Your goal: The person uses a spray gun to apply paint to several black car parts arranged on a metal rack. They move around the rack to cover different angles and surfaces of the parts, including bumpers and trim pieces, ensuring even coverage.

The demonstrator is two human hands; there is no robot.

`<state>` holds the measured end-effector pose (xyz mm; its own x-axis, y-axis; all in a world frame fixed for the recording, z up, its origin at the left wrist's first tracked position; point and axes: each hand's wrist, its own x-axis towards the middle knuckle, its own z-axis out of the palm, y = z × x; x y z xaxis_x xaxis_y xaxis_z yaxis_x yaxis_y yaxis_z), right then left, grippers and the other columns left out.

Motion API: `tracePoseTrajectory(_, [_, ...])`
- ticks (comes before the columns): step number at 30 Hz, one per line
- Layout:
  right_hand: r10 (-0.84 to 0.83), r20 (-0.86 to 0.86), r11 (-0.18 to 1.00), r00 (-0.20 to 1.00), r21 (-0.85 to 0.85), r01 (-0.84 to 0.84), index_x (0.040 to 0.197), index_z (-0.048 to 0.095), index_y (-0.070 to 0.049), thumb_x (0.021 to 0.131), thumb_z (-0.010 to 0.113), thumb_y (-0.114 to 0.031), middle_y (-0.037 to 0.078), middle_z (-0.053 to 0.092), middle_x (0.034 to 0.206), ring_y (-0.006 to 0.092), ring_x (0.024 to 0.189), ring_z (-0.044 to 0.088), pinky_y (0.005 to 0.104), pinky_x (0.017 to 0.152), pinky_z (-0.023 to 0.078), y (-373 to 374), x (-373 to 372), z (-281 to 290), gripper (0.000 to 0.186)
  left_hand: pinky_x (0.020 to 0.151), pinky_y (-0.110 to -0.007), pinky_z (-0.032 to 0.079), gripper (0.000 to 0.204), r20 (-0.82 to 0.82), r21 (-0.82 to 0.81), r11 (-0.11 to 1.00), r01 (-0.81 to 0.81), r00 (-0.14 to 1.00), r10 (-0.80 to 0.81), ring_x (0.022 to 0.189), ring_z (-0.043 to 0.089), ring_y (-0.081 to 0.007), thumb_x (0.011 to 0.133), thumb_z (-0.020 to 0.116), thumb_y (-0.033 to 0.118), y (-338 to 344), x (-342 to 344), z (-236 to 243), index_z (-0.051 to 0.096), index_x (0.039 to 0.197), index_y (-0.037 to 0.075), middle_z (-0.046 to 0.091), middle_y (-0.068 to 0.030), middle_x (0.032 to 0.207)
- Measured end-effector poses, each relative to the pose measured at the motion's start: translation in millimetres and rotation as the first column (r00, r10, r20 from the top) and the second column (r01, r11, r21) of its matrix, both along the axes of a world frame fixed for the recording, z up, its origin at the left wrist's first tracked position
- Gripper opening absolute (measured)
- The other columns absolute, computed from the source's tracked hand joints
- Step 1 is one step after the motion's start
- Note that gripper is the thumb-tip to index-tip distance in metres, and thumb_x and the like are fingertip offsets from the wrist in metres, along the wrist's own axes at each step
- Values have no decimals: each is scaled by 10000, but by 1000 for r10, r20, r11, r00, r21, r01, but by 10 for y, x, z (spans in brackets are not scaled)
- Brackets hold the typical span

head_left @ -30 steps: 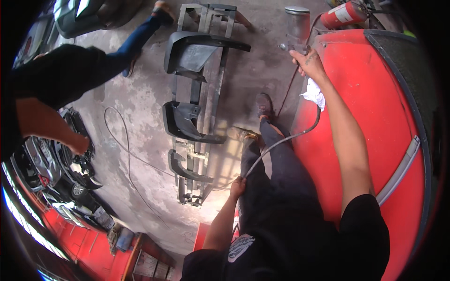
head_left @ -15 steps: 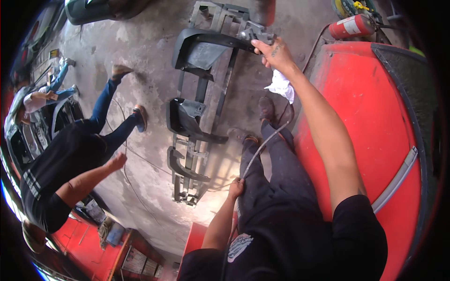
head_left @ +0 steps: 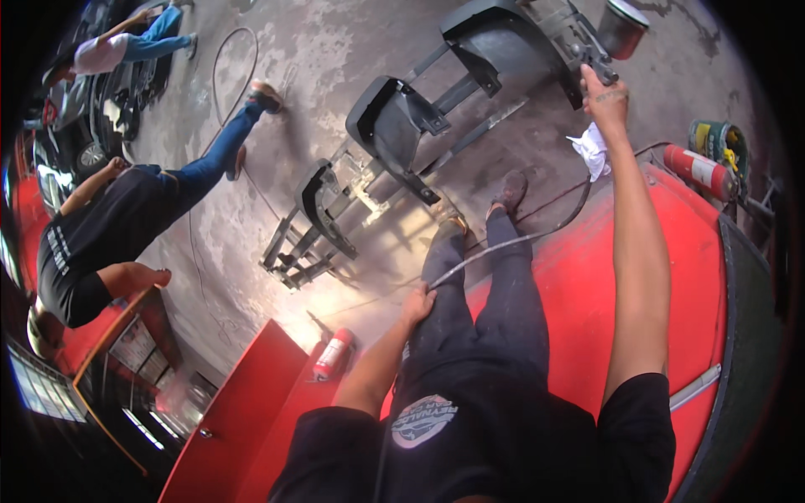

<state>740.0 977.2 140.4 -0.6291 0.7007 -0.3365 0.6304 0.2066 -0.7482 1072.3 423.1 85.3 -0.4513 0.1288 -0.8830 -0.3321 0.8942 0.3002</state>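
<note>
My right hand is stretched out far ahead, closed around a paint spray gun with a dark cup on it. A white cloth hangs below that wrist, by the hose. My left hand is down at my left thigh, closed on the grey air hose, which crosses my legs and curves up toward the gun. Left of the gun, a large curved black panel rests on a metal rack. Two smaller black panels, a middle one and a near one, sit along it.
A red panelled surface is close on my right, with a fire extinguisher beyond it. Another extinguisher stands by a red cabinet. A person in black is at the left. A loose hose lies on the floor.
My view has turned, so the rack now slants up to the right. The spray gun and my right hand appear farther right. The person at the left has shifted stride.
</note>
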Motion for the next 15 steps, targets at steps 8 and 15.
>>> tracePoseTrajectory(8, [602, -96, 782, 793, 271, -561, 934, 731, 2, 940, 743, -370, 201, 722, 781, 400, 706, 699, 444, 673, 544, -1496, -637, -3, 372, 929, -559, 508, 379, -47, 43, 989, -143, 988, 145, 1107, 647, -494, 998, 617, 360, -100, 120, 6, 608, 1146, 11, 689, -307, 1134])
tracePoseTrajectory(15, [852, -63, 519, 520, -39, -854, 1063, 740, -57, 945, 726, -355, 211, 715, 828, 453, 861, 687, 481, 795, 535, -3050, -214, 182, 321, 927, -523, 526, 363, -40, 18, 921, -389, 920, 390, 1064, 678, -479, 983, 650, 323, -345, 246, 78, 656, 1128, -9, 719, -285, 1084])
